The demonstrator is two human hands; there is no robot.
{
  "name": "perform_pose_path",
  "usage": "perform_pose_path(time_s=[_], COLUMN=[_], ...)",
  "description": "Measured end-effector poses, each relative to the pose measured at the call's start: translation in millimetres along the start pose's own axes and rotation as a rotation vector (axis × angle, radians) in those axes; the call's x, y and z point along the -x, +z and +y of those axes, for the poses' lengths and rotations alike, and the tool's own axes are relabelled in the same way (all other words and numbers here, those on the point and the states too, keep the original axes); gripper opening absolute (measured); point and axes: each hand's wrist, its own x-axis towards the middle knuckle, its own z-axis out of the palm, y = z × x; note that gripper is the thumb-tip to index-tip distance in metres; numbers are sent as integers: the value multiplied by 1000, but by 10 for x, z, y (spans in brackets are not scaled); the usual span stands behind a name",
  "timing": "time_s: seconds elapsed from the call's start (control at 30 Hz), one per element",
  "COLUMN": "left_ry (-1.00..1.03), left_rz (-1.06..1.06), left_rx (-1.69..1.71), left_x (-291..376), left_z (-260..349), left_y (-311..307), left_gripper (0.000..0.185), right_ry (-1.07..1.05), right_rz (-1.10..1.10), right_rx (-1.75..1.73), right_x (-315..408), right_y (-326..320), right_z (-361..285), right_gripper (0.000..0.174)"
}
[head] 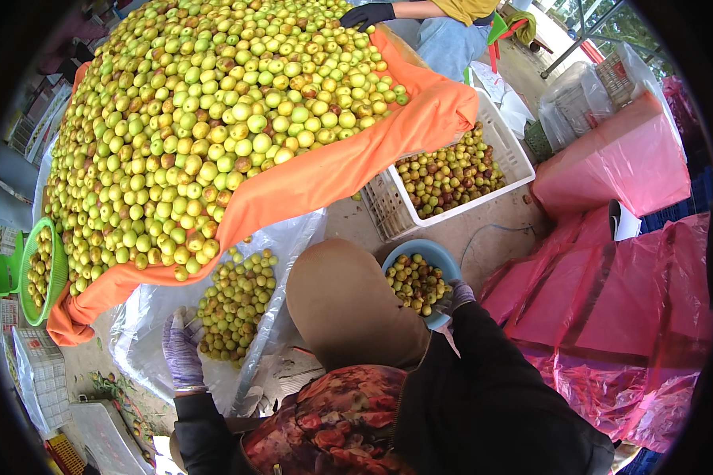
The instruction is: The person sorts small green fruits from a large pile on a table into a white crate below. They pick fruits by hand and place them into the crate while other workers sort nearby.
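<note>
My left hand (184, 344), in a purple-and-white knit glove, is at the left edge of a small heap of green-brown jujubes (237, 309) in a plastic-lined crate (148, 356); whether it holds one is unclear. My right hand (458, 294), gloved alike, is at the right rim of a blue plastic basin (442, 252) beside my knee. Its fingers are partly hidden, so its grip cannot be told. Browner jujubes (416, 282) lie in the basin. A large pile of green and yellow jujubes (214, 107) covers the table in front, on an orange cloth (327, 172).
A white plastic crate (481, 205) of reddish jujubes stands beyond the basin. Pink plastic sheeting (606, 285) covers things at right. A green basket (62, 279) of jujubes is at far left. Another person's black-gloved hand (367, 15) touches the pile at the top.
</note>
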Motion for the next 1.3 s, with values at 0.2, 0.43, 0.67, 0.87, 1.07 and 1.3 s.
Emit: perform_pose_path(time_s=[0.2, 0.43, 0.67, 0.87, 1.07, 1.3], left_ry=[82, 153, 83, 28, -33, -128], left_rz=[22, -68, -182, -232, -289, -241], left_rx=[139, 361, 469, 568, 698, 797], left_x=[147, 296, 374, 319, 309, 356], left_z=[211, 427, 495, 482, 459, 502], left_y=[94, 241, 330, 321, 297, 290], left_gripper=[37, 37, 41, 36, 39, 36], right_ry=[-642, -1317, -1665, -2004, -1878, -1836], right_rz=[-96, -662, -1202, -558, -245, -444], right_rx=[-196, -56, 746, 1546, 1863, 1705], right_x=[-92, 2173, 3214, 3426, 3688, 3684], right_y=[392, 1926, 3794, 5116, 5328, 5188], right_z=[-484, -664, -101, 206, 265, 263], right_gripper=[25, 18, 21, 47, 50, 53])
